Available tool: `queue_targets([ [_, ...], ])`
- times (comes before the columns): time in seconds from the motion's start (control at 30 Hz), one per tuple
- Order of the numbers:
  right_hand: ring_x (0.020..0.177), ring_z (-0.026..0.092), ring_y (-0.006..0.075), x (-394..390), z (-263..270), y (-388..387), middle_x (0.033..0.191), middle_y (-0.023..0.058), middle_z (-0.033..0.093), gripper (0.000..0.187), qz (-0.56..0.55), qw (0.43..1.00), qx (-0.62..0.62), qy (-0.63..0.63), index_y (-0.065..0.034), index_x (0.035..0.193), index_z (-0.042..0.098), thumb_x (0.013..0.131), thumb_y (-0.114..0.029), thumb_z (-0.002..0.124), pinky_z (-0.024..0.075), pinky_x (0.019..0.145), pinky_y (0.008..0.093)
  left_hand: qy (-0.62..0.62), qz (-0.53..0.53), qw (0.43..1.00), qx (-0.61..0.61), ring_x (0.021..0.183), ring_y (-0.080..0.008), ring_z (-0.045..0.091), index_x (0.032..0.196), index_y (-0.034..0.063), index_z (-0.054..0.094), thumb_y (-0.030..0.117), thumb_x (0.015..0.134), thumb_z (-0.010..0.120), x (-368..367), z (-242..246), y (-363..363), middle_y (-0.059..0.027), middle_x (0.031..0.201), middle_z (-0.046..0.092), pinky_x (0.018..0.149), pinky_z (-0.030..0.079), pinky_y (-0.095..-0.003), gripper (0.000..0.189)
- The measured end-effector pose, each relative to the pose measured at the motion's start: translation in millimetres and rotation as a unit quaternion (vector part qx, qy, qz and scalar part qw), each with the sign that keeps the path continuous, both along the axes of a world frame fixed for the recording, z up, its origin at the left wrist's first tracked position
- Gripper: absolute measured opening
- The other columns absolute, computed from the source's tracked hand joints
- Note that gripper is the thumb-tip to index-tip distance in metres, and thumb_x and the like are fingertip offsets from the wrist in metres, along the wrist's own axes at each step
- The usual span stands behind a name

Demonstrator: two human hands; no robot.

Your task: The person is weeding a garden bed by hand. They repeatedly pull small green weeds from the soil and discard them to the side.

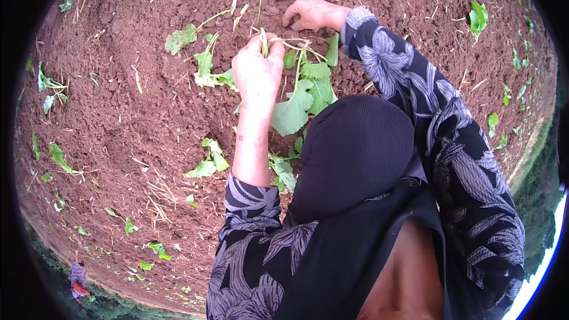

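Note:
My left hand (260, 64) pinches pale stems (265, 43) of leafy green seedlings between thumb and fingers. Broad seedling leaves (293, 109) lie just to its right, with thin stems and roots running above them. My right hand (311, 12) is low against the reddish-brown soil (146, 13), up and to the right of the left one. Its fingers curl down at the ground, and whether they hold anything is hidden. Left of my left hand, a wilted seedling (205, 64) rests on the soil, and another seedling (181, 39) lies beyond it.
A rounded form under black cloth (355, 155) hides the ground at centre. More seedlings (211, 160) are scattered on both sides, among dry straw (158, 195). A person (78, 278) is far off at lower left. Greenery (540, 204) borders the field at right.

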State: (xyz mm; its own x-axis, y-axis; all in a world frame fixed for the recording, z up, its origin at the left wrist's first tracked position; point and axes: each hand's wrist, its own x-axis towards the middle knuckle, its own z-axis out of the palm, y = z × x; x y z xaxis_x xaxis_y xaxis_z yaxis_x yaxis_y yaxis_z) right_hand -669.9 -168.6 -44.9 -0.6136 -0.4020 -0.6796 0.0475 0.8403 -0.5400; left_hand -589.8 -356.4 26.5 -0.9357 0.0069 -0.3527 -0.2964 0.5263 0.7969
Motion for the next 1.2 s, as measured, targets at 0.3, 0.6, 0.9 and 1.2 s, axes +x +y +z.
queue_targets([
  [0.3,0.084,0.064,0.032,27.0,8.0,29.7,0.09,0.0181,0.064,0.046,0.038,0.979,0.065,0.19,-0.0011,0.107,0.054,0.075,-0.028,0.072,0.0518,0.071,0.0408,-0.05,-0.223,0.967,-0.116,0.089,-0.031,0.063,0.093,0.007,0.061,0.031,0.071,0.072,-45.8,-49.4,23.7,-0.0136,0.092,0.066,0.077,0.049,-0.0418,0.035],
  [0.6,0.055,0.064,0.0174,7.3,15.9,9.3,0.07,0.01,0.063,0.032,-0.1,0.989,0.011,-0.107,0.0011,0.097,0.051,0.078,-0.018,0.069,0.0517,0.044,0.03,-0.086,-0.168,0.978,-0.087,0.083,-0.0283,0.064,0.092,0.0086,0.062,0.03,0.069,0.074,-43.5,-70.9,26.3,-0.011,0.088,0.067,0.074,0.049,-0.0391,0.033],
  [0.9,0.057,0.066,0.0234,8.5,0.3,-9.9,0.057,0.0115,0.063,0.016,-0.089,0.995,0.049,0.008,0.0001,0.074,0.067,0.071,-0.015,0.068,0.0537,0.056,0.0342,0.019,-0.21,0.963,-0.17,0.073,-0.0228,0.064,0.09,0.0034,0.063,0.023,0.07,0.076,-52.6,-83.0,25.0,-0.0122,0.079,0.067,0.068,0.048,-0.0343,0.031],
  [1.2,0.085,0.065,0.0255,87.2,111.2,173.4,0.094,0.0137,0.067,0.041,-0.297,0.943,-0.058,0.138,-0.0054,0.108,0.061,0.076,-0.03,0.066,0.0517,0.076,0.0359,-0.045,-0.229,0.951,-0.205,0.073,-0.0212,0.063,0.102,-0.0032,0.06,0.022,0.069,0.079,-59.1,-98.1,21.1,-0.0137,0.084,0.067,0.071,0.05,-0.0347,0.046],
])
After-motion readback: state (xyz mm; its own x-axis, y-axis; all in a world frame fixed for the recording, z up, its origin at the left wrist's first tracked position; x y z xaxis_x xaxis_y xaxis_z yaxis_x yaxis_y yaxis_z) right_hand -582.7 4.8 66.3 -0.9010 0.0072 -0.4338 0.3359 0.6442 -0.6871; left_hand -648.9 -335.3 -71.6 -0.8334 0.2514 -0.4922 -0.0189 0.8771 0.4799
